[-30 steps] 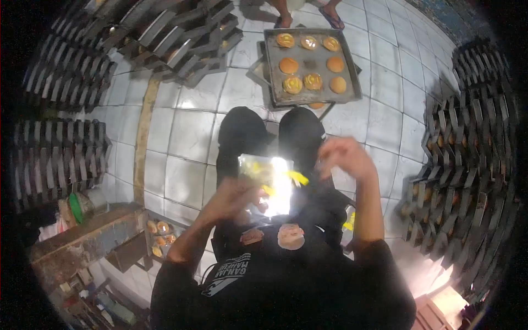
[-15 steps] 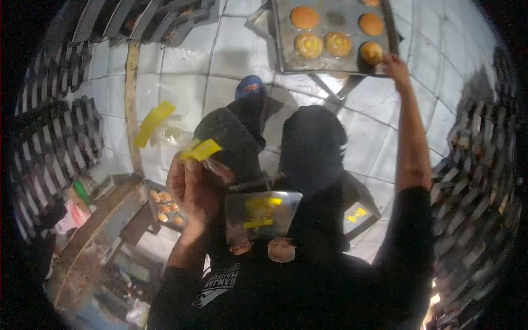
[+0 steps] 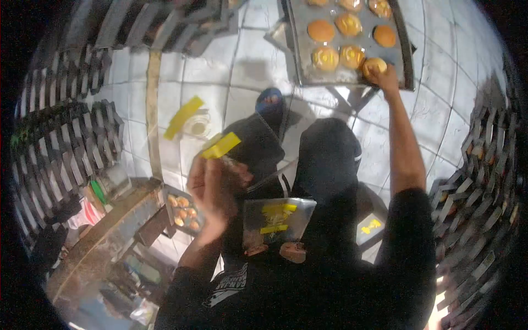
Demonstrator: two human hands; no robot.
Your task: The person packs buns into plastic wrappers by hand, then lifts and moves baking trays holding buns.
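My left hand is raised in front of my lap, fingers pinched on what looks like a clear plastic bag with yellow print. A second yellow strip shows beyond it; whether it belongs to the same bag I cannot tell. With my arm stretched forward, my right hand closes its fingers on a round golden bun at the near right corner of a dark metal baking tray. Several more buns sit on that tray, some with pale yellow topping. On my lap lies a stack of clear bags with yellow print.
A smaller tray of buns stands low at the left, beside a worn wooden bench. Stacked slatted crates line both sides. A box with yellow print is by my right leg, on the white tiled floor.
My right hand has moved from the tray's near edge onto the corner bun. The left hand still pinches the bag. The whole view has shifted, showing more of the large tray.
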